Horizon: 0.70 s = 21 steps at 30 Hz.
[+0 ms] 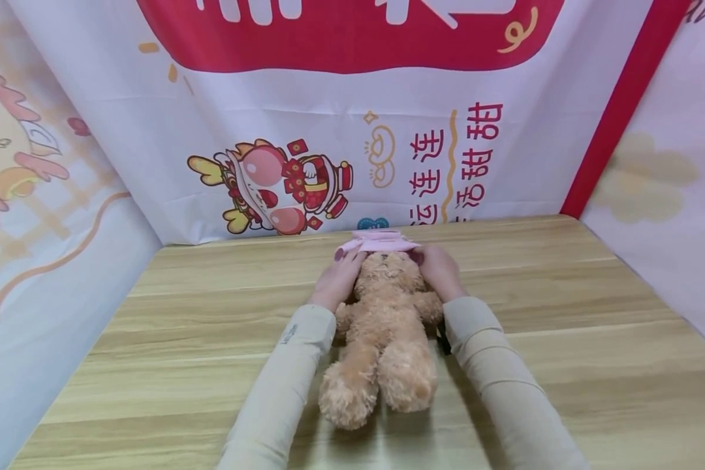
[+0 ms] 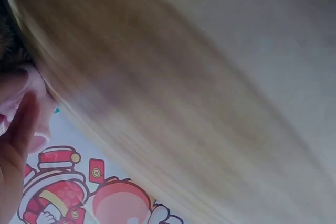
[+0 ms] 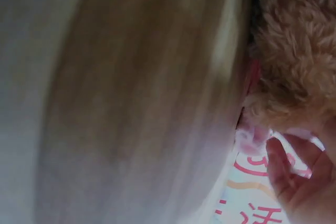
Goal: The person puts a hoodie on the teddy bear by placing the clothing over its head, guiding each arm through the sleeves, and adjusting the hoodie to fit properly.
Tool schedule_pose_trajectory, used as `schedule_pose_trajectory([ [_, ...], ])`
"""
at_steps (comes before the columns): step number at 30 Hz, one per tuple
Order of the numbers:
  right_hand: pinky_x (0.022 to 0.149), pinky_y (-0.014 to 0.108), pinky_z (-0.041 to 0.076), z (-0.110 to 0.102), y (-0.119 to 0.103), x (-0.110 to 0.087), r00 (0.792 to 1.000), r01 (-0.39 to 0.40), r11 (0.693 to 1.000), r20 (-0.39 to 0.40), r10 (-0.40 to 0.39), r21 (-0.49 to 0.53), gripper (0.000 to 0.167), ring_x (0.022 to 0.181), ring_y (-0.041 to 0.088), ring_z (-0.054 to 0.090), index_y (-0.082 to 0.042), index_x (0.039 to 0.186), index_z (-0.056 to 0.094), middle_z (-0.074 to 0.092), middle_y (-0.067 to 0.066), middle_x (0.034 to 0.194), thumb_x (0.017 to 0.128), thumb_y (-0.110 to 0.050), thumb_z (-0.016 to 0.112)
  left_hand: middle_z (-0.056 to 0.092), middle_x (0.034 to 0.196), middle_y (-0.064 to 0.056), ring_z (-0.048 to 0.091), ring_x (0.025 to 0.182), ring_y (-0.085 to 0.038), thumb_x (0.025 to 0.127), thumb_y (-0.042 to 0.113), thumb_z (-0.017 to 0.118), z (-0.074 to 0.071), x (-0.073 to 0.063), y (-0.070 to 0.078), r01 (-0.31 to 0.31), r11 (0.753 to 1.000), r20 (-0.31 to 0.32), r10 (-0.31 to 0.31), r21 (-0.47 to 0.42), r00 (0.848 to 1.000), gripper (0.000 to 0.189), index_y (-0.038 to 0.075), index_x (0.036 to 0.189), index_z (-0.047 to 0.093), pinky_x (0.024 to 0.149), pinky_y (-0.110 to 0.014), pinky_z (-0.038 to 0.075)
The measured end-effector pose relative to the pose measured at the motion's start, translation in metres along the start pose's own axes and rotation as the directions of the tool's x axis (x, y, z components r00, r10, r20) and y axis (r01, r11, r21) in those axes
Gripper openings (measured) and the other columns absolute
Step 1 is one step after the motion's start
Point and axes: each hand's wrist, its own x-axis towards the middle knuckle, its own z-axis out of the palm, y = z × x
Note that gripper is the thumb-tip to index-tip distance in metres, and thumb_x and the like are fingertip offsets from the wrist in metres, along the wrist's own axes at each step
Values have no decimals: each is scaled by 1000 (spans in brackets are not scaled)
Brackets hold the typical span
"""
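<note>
A light brown teddy bear (image 1: 386, 313) lies on its back on the wooden table, legs toward me. At the top of its head, a pink cloth hat (image 1: 378, 241) covers the part above the face. My left hand (image 1: 342, 277) pinches the hat's left edge; in the left wrist view its fingers (image 2: 23, 124) lie against the pink cloth. On the other side my right hand (image 1: 439, 267) holds the hat's right edge beside the bear's head. The right wrist view shows that hand's bent fingers (image 3: 281, 166) by the pink cloth, under the fur; the exact contact is partly hidden.
The wooden table (image 1: 211, 326) reaches back to a printed white and red cloth backdrop (image 1: 305, 98). Printed cloth also hangs at left and right. A small black strap (image 1: 443, 339) shows by my right sleeve, next to the bear's arm.
</note>
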Motion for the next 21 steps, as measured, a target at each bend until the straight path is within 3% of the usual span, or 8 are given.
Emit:
schedule_pose_trajectory([
  [4, 74, 38, 47, 0, 6, 0, 999, 41, 991, 2, -42, 127, 31, 82, 29, 56, 1, 105, 65, 64, 19, 94, 82, 12, 48, 48, 142, -15, 47, 129, -35, 91, -9, 50, -1, 0, 0, -35, 999, -58, 34, -14, 998, 47, 6, 135, 47, 107, -46, 42],
  [8, 69, 29, 41, 1, 12, -3, 999, 34, 961, 6, -37, 275, 32, 81, 26, 51, 1, 99, 52, 57, 18, 96, 74, 19, 43, 59, 120, -17, 57, 110, -32, 84, -11, 57, 1, 0, -1, -31, 976, -92, 12, -215, 996, 45, 5, 126, 49, 95, -43, 48],
  [10, 69, 27, 42, -1, 15, -6, 998, -1, 916, 55, -23, 400, 37, 87, 26, 50, 1, 109, 45, 54, 20, 105, 76, 18, 42, 60, 114, -18, 59, 104, -31, 84, -12, 53, 1, 0, -2, -2, 927, -84, -32, -375, 996, 44, 5, 124, 47, 90, -43, 50],
  [13, 71, 26, 43, -8, 22, -10, 987, -26, 849, 150, -63, 528, 50, 95, 27, 51, 2, 130, 33, 50, 26, 122, 82, 12, 41, 60, 117, -21, 59, 105, -31, 92, 0, 51, -1, -2, -3, 61, 807, -43, -106, -588, 993, 36, 5, 127, 43, 91, -43, 49],
  [15, 70, 28, 45, -14, 27, -13, 963, -49, 817, 245, -114, 575, 60, 98, 25, 50, -1, 141, 25, 46, 28, 130, 84, 7, 41, 58, 123, -20, 58, 110, -30, 97, 15, 51, -3, -4, -4, 106, 719, 6, -140, -687, 990, 39, 5, 133, 41, 95, -43, 48],
  [16, 69, 29, 45, -18, 29, -13, 945, -54, 809, 292, -148, 585, 65, 93, 25, 50, -3, 146, 22, 43, 28, 133, 84, 5, 42, 57, 124, -20, 59, 108, -32, 97, 24, 53, -5, -5, -3, 131, 688, 32, -154, -714, 988, 46, 6, 137, 38, 93, -45, 49],
  [18, 72, 29, 47, -25, 32, -15, 903, -35, 808, 366, -227, 588, 75, 95, 22, 49, -5, 150, 17, 38, 28, 139, 82, 2, 46, 56, 127, -18, 58, 109, -31, 93, 38, 60, -7, -7, -3, 171, 662, 74, -173, -729, 982, 66, 10, 144, 30, 95, -45, 48],
  [21, 81, 31, 51, -33, 35, -17, 828, -80, 788, 481, -289, 611, 88, 105, 23, 50, -13, 154, 8, 25, 24, 150, 81, -2, 56, 52, 134, -15, 55, 116, -30, 80, 48, 72, -9, -7, -1, 207, 687, 107, -186, -697, 977, 95, 14, 151, 18, 101, -45, 45],
])
